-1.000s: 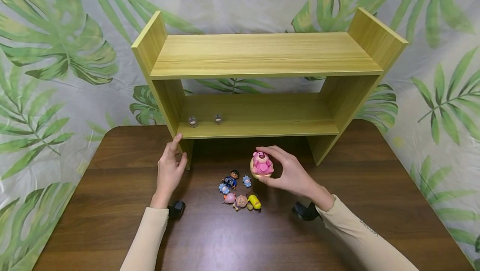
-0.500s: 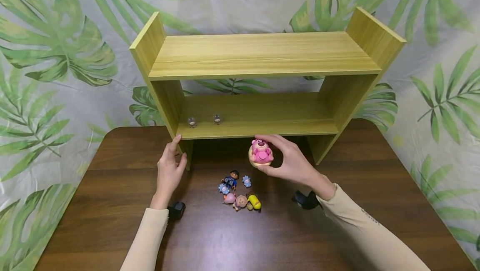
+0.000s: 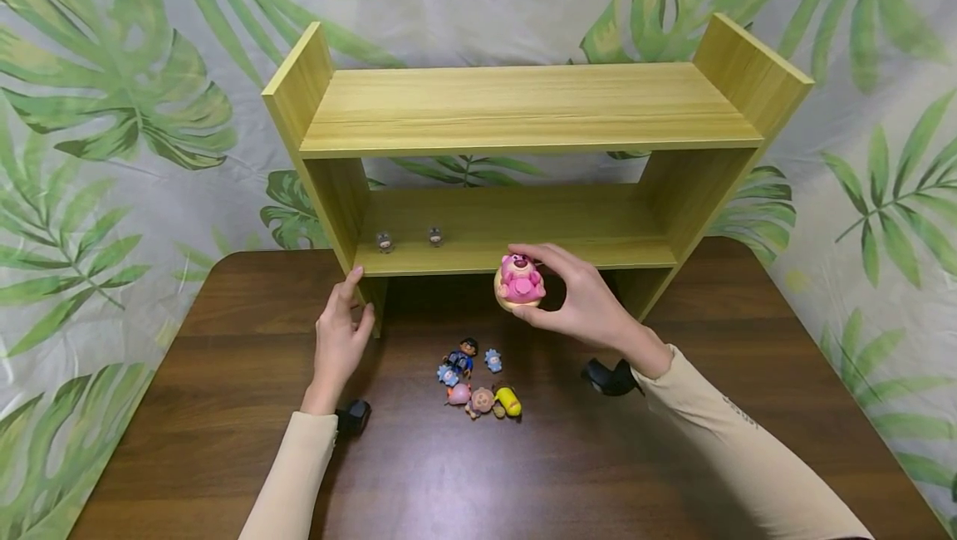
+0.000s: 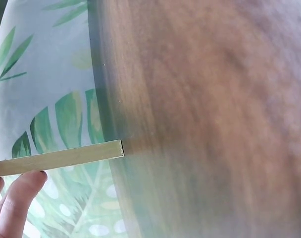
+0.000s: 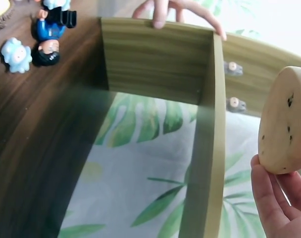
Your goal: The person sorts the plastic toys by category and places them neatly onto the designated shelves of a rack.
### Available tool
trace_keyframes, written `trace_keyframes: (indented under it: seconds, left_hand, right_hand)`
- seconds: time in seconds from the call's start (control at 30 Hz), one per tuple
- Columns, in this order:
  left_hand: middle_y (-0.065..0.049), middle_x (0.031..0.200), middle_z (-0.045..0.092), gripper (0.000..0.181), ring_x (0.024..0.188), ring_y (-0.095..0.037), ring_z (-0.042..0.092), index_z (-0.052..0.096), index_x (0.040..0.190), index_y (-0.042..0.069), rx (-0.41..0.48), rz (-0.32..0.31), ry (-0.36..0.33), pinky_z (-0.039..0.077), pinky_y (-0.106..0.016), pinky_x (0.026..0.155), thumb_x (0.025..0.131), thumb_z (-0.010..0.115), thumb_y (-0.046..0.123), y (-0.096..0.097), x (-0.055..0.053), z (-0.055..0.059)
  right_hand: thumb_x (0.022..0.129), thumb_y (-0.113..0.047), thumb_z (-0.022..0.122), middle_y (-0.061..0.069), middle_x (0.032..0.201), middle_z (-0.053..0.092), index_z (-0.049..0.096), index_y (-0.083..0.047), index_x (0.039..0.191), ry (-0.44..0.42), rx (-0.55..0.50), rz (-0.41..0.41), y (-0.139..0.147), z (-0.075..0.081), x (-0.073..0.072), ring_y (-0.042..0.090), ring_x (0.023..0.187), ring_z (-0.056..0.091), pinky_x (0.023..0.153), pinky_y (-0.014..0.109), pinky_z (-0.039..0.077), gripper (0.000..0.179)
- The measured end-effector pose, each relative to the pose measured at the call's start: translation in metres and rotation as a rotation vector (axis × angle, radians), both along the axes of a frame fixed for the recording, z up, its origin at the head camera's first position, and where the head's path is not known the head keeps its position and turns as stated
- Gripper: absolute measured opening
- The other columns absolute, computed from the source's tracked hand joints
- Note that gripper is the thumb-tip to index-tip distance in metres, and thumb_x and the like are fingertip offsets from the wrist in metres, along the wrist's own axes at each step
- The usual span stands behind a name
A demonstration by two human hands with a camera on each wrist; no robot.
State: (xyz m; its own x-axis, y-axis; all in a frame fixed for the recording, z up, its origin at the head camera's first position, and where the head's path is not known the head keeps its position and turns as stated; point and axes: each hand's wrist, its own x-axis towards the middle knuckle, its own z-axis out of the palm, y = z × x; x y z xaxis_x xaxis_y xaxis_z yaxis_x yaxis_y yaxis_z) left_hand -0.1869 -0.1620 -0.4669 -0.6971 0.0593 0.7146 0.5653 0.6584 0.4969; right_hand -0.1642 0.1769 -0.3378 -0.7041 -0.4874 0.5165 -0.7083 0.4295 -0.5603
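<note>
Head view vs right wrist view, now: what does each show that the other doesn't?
Only head: the pink front of the bear toy, the shelf's top board, and both sleeves.

Only right wrist: the bear toy's flat tan back, with small dark marks.

Both: right hand holding the bear toy, left hand at the shelf's left side panel, two small figures on the middle board, plus the black-haired figure and blue toys on the table.
</note>
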Motion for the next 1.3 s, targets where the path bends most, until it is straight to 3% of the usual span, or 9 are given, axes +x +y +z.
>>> trace_keyframes:
  seconds: [0.43, 0.87, 1.1, 1.3]
  left_hand:
    - [-0.015, 0.101, 0.053, 0.076, 0.073, -0.032, 0.056, 0.034, 0.144, 0.027, -0.006, 0.008, 0.014, 0.047, -0.037, 0.047, 0.083, 0.059, -0.012, 0.001, -0.001, 0.000]
    - [-0.014, 0.099, 0.052, 0.073, 0.070, -0.032, 0.053, 0.035, 0.143, 0.025, -0.010, 0.007, 0.011, 0.045, -0.035, 0.046, 0.084, 0.058, -0.011, 0.000, 0.000, 0.000]
    - [-0.014, 0.097, 0.051, 0.072, 0.070, -0.026, 0.052, 0.035, 0.143, 0.025, -0.011, 0.009, 0.011, 0.045, -0.035, 0.046, 0.085, 0.059, -0.010, 0.000, 0.000, 0.001]
    - [-0.014, 0.099, 0.052, 0.073, 0.071, -0.031, 0.054, 0.035, 0.143, 0.025, -0.006, 0.007, 0.005, 0.047, -0.036, 0.047, 0.084, 0.059, -0.011, 0.000, 0.000, 0.001]
  right_hand:
    - [0.073, -0.013, 0.082, 0.011, 0.124, 0.058, 0.054, -0.002, 0.133, -0.007, -0.068, -0.005, -0.007, 0.008, -0.019, 0.022, 0.110, 0.056, 0.090, 0.036, 0.048, 0.067]
    - [0.073, -0.010, 0.082, 0.016, 0.121, 0.059, 0.055, 0.005, 0.127, -0.024, -0.066, -0.051, -0.013, 0.007, -0.038, 0.025, 0.106, 0.058, 0.087, 0.037, 0.050, 0.062]
    - [0.074, -0.011, 0.081, 0.017, 0.122, 0.059, 0.054, 0.005, 0.129, -0.069, -0.049, -0.075, -0.018, 0.007, -0.047, 0.027, 0.107, 0.059, 0.089, 0.037, 0.049, 0.063]
    - [0.076, -0.013, 0.080, 0.017, 0.121, 0.059, 0.054, 0.003, 0.130, -0.109, -0.038, -0.090, -0.021, 0.006, -0.054, 0.026, 0.108, 0.059, 0.088, 0.035, 0.049, 0.063]
